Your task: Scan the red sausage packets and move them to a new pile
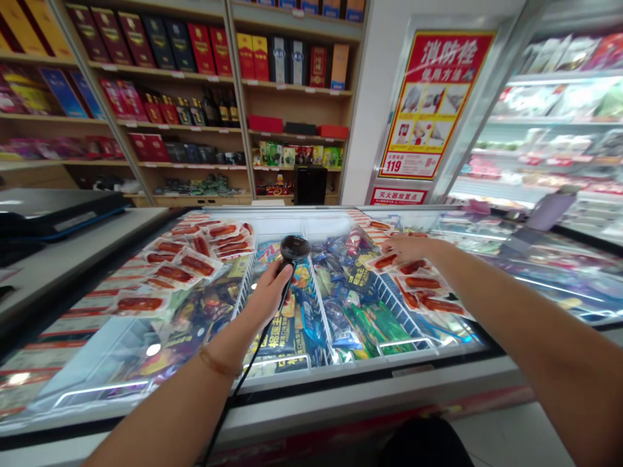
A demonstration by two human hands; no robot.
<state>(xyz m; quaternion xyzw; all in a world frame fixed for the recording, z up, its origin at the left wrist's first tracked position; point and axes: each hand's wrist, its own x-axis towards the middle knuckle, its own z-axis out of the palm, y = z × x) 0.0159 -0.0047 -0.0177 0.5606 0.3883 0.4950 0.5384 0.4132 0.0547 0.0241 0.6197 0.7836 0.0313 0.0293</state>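
Observation:
My left hand point(269, 293) is wrapped round the handle of a black barcode scanner point(294, 248), held above the glass top of a chest freezer, its head pointing away from me. The scanner's cable point(253, 360) runs down past my wrist. At the right, my right hand point(405, 246) reaches down to vacuum-packed red sausages, its fingers closed at the edge of a sausage pack point(385, 261); the fingertips are partly hidden. More sausage packs point(422, 283) lie just in front of that hand. Another group of sausage packs point(197, 263) is spread on the glass at the left.
Under the glass, white wire baskets point(318, 311) hold bagged frozen goods. A black device point(58, 211) stands on the counter at the left. Shelves of boxed bottles point(204, 48) rise behind. A fire hydrant sign point(433, 104) hangs on the wall, beside a lit display fridge point(549, 117).

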